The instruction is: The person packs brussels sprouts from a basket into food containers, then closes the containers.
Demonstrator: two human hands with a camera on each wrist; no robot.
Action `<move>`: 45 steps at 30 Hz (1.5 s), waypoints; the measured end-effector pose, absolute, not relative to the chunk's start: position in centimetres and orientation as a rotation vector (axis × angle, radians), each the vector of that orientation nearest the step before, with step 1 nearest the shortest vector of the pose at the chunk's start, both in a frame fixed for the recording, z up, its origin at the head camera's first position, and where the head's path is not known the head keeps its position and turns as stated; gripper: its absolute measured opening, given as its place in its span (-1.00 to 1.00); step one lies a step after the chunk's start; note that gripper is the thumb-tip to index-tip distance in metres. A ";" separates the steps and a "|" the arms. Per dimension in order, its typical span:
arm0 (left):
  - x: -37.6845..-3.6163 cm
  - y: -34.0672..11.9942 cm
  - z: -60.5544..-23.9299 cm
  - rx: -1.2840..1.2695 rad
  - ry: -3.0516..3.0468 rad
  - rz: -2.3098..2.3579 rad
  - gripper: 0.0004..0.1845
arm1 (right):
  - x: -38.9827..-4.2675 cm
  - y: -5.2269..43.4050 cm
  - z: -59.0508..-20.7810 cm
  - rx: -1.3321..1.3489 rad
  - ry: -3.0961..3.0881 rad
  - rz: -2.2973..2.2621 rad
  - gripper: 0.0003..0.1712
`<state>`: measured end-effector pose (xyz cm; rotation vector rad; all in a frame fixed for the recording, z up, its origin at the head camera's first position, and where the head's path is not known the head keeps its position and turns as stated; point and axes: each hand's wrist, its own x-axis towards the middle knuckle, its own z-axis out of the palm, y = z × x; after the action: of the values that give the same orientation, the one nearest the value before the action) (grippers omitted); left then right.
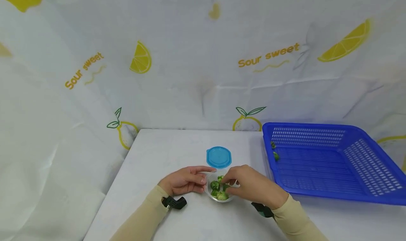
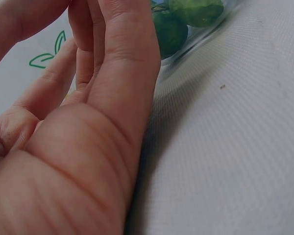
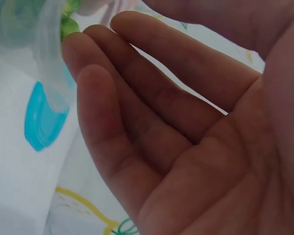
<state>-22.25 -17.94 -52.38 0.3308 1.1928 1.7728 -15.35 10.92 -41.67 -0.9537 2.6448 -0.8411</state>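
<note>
A small clear plastic bowl (image 1: 207, 195) with several Brussels sprouts (image 1: 222, 195) in it stands on the white table. My left hand (image 1: 185, 180) holds the bowl from its left side, one finger reaching along the back and the thumb near the rim. Over the right side of the bowl is my right hand (image 1: 245, 183), its thumb and fingers apart, fingertips right at the sprouts. In the right wrist view its fingers (image 3: 152, 83) are gently bent with no sprout between them; the thumb's tip is out of frame. Behind the bowl lies a blue lid (image 1: 219, 157).
At the right stands a large blue plastic basket (image 1: 317, 195), with a few green sprouts (image 1: 276, 156) at its left wall. A white sheet (image 1: 177, 75) printed with lemons hangs behind the table (image 1: 171, 149).
</note>
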 end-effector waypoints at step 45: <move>-22.0 -17.8 -52.6 0.335 1.185 1.782 -0.29 | -26.3 28.2 -43.0 -0.488 2.691 -0.687 -0.58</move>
<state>-22.01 -17.83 -52.55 0.3352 1.1855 1.7821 -26.31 28.23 -42.99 -0.4881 2.6908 -0.6874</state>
